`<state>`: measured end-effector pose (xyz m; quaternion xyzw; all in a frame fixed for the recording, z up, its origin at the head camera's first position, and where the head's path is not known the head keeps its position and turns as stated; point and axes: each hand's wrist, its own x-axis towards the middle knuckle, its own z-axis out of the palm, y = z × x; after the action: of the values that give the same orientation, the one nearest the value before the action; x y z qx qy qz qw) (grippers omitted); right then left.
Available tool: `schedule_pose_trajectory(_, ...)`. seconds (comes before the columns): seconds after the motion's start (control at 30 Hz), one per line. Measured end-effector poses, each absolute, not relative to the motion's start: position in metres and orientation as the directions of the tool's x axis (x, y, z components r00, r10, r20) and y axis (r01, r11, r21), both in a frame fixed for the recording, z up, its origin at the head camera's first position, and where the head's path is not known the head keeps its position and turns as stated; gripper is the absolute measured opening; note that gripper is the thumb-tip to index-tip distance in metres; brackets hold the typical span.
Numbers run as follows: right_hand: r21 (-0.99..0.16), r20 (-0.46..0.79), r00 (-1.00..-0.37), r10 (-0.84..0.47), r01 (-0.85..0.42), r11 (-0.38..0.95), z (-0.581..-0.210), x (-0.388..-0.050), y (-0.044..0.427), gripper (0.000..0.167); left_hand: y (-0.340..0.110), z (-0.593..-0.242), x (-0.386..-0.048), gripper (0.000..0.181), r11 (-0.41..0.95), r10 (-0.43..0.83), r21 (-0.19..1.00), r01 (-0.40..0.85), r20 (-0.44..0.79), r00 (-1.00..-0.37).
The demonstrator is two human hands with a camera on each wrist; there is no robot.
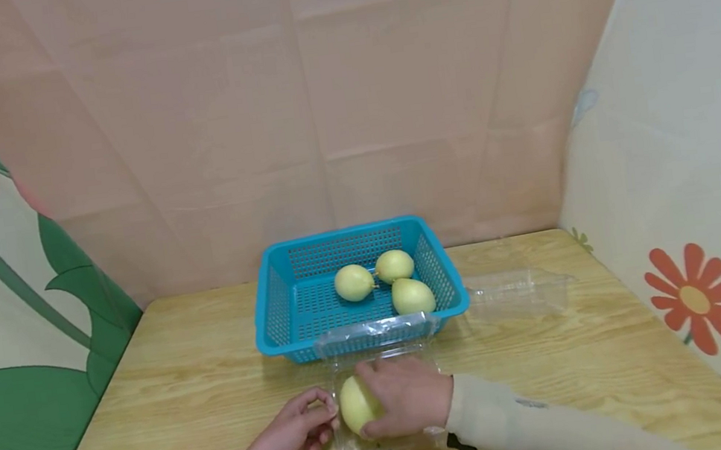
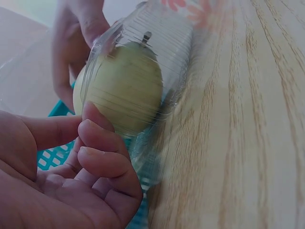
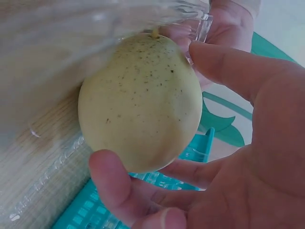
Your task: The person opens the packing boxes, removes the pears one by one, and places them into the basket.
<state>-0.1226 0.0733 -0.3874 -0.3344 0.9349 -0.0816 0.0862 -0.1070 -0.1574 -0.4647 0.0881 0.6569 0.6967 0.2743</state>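
Note:
A pale yellow-green pear [image 1: 357,407] sits in an opened clear plastic box [image 1: 374,334] in front of the basket. My right hand [image 1: 411,395] holds that pear from its right side. In the right wrist view, the thumb and fingers [image 3: 112,176] spread round the speckled pear [image 3: 140,105], whose stem points up. My left hand [image 1: 296,428] is at the box's left edge. Seen from the left wrist, its thumb and forefinger pinch the rim of the box [image 2: 176,62], with the other fingers curled. The pear's stem shows through the ribbed plastic wall.
Behind the box stands a blue perforated basket [image 1: 313,309] with three more pears [image 1: 354,283] towards its right side. Another clear plastic box [image 1: 517,292] lies right of the basket on the wooden table [image 1: 202,364]. A black strap end [image 1: 462,444] hangs below the right sleeve.

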Motion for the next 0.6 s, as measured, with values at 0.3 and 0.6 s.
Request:
schedule_pose_trajectory(0.3, -0.191, -0.144, -0.781, -0.608, -0.581, 0.791, -0.389, -0.122, 0.067, 0.063, -0.156, -0.463, -0.107, 0.009, 0.014, 0.501, 0.963, -0.268, -0.239, -0.832)
schedule_pose_trajectory(0.6, -0.199, -0.165, -0.802, -0.574, -0.543, 0.816, -0.388, -0.118, 0.06, 0.064, -0.156, -0.463, -0.107, 0.009, 0.012, 0.502, 0.962, -0.271, -0.241, -0.831)
